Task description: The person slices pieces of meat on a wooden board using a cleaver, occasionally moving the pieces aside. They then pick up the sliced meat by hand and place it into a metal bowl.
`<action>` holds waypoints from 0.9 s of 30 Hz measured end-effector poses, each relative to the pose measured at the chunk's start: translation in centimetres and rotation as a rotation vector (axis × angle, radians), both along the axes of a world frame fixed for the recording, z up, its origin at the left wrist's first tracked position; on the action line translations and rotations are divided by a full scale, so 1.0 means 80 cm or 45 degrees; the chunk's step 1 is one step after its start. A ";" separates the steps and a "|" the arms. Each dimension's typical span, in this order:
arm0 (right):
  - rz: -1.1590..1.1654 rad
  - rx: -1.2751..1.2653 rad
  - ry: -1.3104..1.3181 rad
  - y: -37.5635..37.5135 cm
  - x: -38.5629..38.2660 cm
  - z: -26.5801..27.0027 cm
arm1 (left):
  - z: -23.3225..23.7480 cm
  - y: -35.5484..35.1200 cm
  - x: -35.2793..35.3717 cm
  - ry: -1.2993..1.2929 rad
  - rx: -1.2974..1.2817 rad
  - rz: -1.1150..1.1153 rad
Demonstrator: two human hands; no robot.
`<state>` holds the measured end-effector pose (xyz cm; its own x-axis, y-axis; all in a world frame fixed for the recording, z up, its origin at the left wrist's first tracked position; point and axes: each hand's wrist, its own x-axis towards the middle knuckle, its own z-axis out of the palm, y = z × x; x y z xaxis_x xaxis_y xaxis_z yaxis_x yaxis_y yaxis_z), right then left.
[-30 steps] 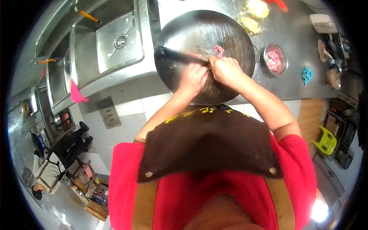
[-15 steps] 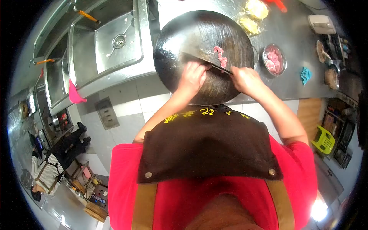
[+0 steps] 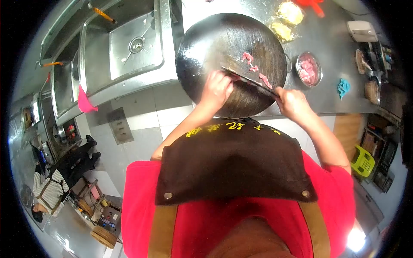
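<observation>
A large round dark board (image 3: pixel 202 47) lies on the steel counter in front of me. My right hand (image 3: pixel 292 102) is closed round the handle of a cleaver (image 3: pixel 251 81), whose dark blade slants across the board. My left hand (image 3: pixel 217 89) is at the blade's left end, its fingers curled; what they press on is hidden, though a bit of pink meat shows beside the fingertips. Small pink meat pieces (image 3: pixel 247 57) lie on the board beyond the blade. To the right of the board stands a metal bowl (image 3: pixel 320 74) with pink meat (image 3: pixel 307 72) in it.
Plastic bags with yellow contents (image 3: pixel 290 13) lie behind the board. A blue cloth (image 3: pixel 343 87) and a white container (image 3: pixel 361 31) are on the right. Steel sinks (image 3: pixel 124 56) stand left, with a pink cloth (image 3: pixel 86 102) over the edge. Another person (image 3: pixel 51 191) is far left.
My right hand and the cleaver have moved to the right and slightly toward me. My left hand has shifted slightly right. The meat pieces beyond the blade are more spread out.
</observation>
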<state>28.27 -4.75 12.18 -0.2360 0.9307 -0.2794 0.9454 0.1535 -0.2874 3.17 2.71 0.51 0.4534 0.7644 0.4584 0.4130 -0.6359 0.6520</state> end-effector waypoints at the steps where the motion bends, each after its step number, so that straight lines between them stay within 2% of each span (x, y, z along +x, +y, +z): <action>1: -0.021 -0.115 -0.063 0.001 -0.006 0.003 | -0.005 0.000 0.000 -0.015 0.001 -0.006; 4: -0.066 -0.109 -0.042 0.036 -0.035 -0.023 | -0.002 -0.002 -0.001 -0.026 -0.051 0.001; 6: 0.039 -0.146 -0.091 0.082 -0.070 -0.047 | 0.001 -0.002 -0.002 -0.026 -0.058 -0.007; 8: 0.019 0.066 0.137 0.101 -0.102 -0.054 | 0.000 -0.002 -0.002 -0.035 -0.026 -0.033; 12: -0.025 -0.080 -0.067 0.078 -0.077 -0.048 | 0.000 -0.010 -0.012 0.024 0.047 -0.029; 13: -0.093 -0.199 -0.076 0.071 -0.063 -0.036 | 0.001 -0.014 -0.014 0.014 0.073 -0.012; 14: -0.110 -0.127 -0.020 0.056 -0.040 -0.041 | 0.000 -0.016 -0.014 -0.001 0.096 0.014; 16: -0.261 -0.115 -0.115 0.042 -0.022 -0.023 | -0.003 -0.018 -0.014 -0.006 0.087 -0.011; 18: -0.242 -0.050 -0.107 0.025 -0.007 -0.010 | -0.003 -0.012 -0.012 -0.009 0.094 -0.051; 21: -0.070 -0.139 -0.080 0.003 -0.005 0.011 | -0.002 -0.011 -0.011 0.007 0.020 -0.060; 24: -0.036 -0.183 -0.099 0.005 -0.018 0.003 | -0.002 -0.010 -0.011 -0.033 -0.003 -0.116; 27: 0.041 -0.053 -0.035 0.049 -0.060 -0.043 | -0.006 -0.009 -0.012 0.026 0.020 -0.098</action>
